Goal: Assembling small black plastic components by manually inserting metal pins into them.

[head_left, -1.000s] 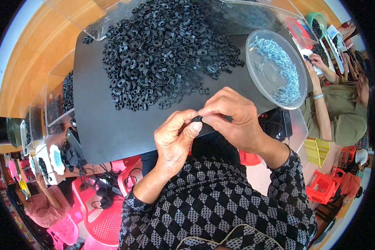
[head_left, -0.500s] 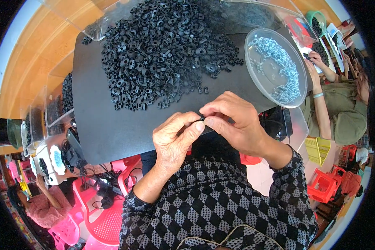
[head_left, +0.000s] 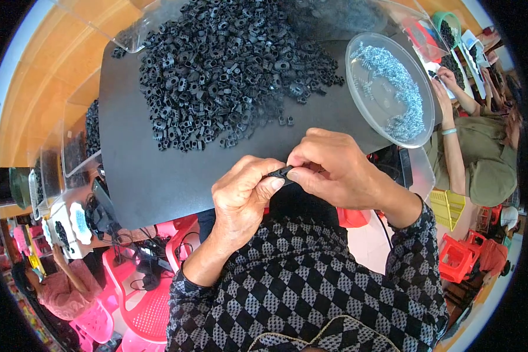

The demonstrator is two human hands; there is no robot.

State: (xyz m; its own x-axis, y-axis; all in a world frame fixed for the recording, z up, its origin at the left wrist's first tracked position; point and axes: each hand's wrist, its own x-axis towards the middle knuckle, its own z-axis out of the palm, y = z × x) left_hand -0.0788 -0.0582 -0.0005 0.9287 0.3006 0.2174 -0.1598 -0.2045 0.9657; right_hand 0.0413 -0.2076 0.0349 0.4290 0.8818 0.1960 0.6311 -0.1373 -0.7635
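Note:
Between both hands, just over the table's near edge, is a small black plastic part [head_left: 280,172]. My left hand [head_left: 240,196] pinches one end of it between thumb and forefinger. My right hand [head_left: 328,167] is closed at its other end, fingertips pressed together; whether a second tiny piece sits in them is hidden. Beyond the hands a large heap of similar black plastic parts [head_left: 217,76] covers much of the dark table [head_left: 152,188]. To the right of the heap stands a round clear tub [head_left: 372,111] holding many small bluish, shiny pieces [head_left: 402,82], which look like little springs.
Clear plastic bins [head_left: 76,149] with black parts line the left side. At the right a person in a green top [head_left: 481,152] works with black pieces; another in pink [head_left: 64,287] sits at the lower left. Pink chairs [head_left: 149,311], cables and a yellow basket [head_left: 447,208] are nearby.
My hands have drawn slightly apart, and more of the black part shows between the fingertips. The view has shifted a little.

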